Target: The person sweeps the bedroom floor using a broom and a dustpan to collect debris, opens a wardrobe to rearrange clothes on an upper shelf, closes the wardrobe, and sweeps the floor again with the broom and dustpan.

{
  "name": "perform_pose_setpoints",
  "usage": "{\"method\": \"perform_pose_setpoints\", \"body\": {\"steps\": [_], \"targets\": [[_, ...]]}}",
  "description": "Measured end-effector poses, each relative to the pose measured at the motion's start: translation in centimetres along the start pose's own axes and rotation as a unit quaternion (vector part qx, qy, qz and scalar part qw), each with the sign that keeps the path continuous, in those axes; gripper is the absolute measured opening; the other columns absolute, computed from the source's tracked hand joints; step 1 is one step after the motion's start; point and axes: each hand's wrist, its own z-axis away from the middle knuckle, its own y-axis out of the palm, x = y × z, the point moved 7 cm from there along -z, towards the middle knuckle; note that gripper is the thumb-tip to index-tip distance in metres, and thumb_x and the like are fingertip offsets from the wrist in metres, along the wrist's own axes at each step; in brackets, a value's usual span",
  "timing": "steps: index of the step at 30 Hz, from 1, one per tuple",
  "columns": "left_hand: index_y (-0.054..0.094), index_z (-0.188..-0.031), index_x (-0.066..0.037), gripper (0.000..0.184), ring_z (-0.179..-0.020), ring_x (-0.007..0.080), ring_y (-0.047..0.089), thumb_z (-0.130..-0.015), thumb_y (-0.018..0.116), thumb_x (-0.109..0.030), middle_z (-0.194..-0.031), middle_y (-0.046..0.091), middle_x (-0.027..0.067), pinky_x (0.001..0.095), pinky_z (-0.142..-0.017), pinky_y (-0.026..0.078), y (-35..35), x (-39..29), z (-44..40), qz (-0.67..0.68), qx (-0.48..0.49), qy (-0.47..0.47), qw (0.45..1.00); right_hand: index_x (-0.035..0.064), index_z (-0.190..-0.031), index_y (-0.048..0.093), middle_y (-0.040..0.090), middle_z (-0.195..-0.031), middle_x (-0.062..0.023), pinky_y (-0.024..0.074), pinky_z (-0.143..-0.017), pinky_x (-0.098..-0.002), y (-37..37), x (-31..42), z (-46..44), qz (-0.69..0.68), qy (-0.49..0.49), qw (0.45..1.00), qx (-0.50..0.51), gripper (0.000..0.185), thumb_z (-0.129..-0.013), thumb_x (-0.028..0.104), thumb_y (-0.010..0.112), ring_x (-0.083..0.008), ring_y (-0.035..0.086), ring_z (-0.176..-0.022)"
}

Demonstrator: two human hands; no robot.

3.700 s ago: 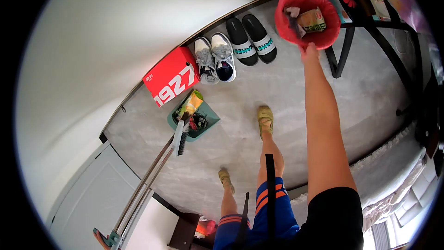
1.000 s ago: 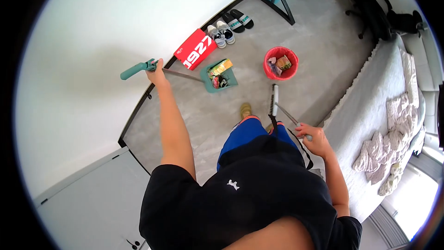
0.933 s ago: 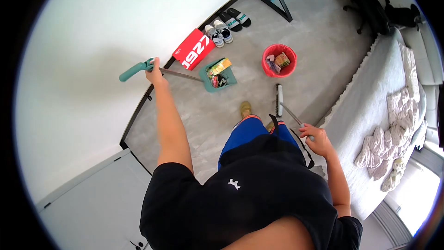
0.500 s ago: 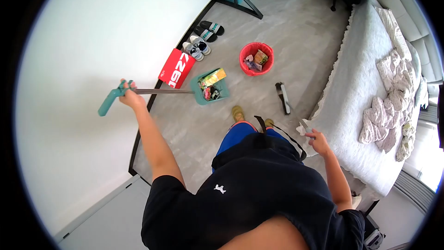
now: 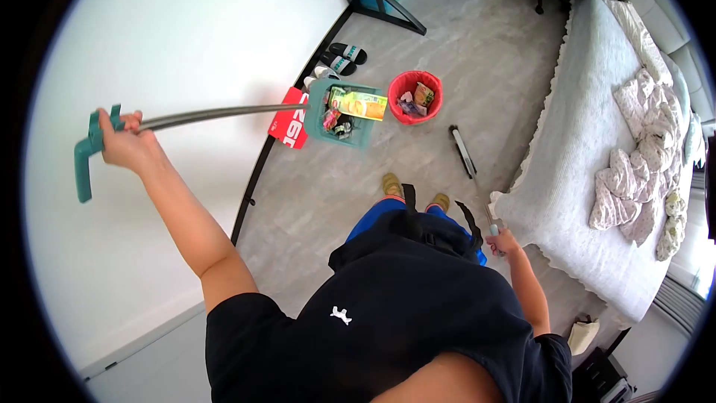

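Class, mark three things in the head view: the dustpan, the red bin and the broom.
Dustpan [image 5: 362, 133]: head view, on its bare tray.
Red bin [image 5: 404, 82]: head view, on its inner wall.
Broom [image 5: 463, 151]: head view, on the middle of its head.

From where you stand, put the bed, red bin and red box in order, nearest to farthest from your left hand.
From the left hand:
1. Red box, left, along the wall
2. Red bin, farther right
3. Bed, far right
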Motion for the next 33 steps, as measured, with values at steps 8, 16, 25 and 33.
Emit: {"method": "perform_pose_setpoints", "body": {"steps": [8,16,25,33], "targets": [[0.04,-0.067,0.001,0.018,-0.039,0.0132,0.032,-0.078,0.053,-0.007,-0.059,0.04,0.0072,0.0255,-0.039,0.034,9.1,2.3,2.2,0.034,0.002,-0.01,0.999,0.0047,-0.076,0.045,0.043,-0.059,-0.0005,0.0324,-0.034,-0.0202,-1.7,1.4,6.6,-0.178,-0.052,0.983,0.009,0.007,-0.073,0.003,0.052,-0.0054,0.039,-0.043],[0.043,-0.061,0.002,0.017,-0.036,0.0115,0.035,-0.073,0.052,-0.004,-0.052,0.041,0.0064,0.0219,-0.035,0.033,14.1,7.2,9.0,0.1,0.048,-0.026,0.993,-0.0001,-0.091,0.045,0.041,-0.049,-0.0019,0.0332,-0.034,-0.0239,-0.2,4.1,11.0,-0.223,-0.158,0.962,-0.006,0.022,-0.07,0.002,0.051,-0.0097,0.041,-0.039],[0.045,-0.06,0.001,0.015,-0.035,0.0104,0.035,-0.071,0.054,-0.003,-0.044,0.04,0.0045,0.0232,-0.037,0.033,16.5,9.0,14.7,0.155,0.121,-0.052,0.979,-0.0002,-0.106,0.042,0.042,-0.051,-0.0005,0.0347,-0.033,-0.022,2.3,10.6,13.0,-0.143,-0.221,0.965,-0.008,0.033,-0.074,0.005,0.05,-0.0074,0.04,-0.039],[0.039,-0.06,-0.001,0.02,-0.038,0.0105,0.04,-0.071,0.056,-0.001,-0.047,0.043,0.0055,0.0242,-0.039,0.038,15.8,8.4,18.8,0.21,0.196,0.004,0.958,0.0008,-0.111,0.041,0.043,-0.056,-0.0009,0.0347,-0.032,-0.0224,4.1,12.1,13.1,-0.131,-0.24,0.962,0.006,0.035,-0.077,0.005,0.048,-0.0075,0.041,-0.038]]}}
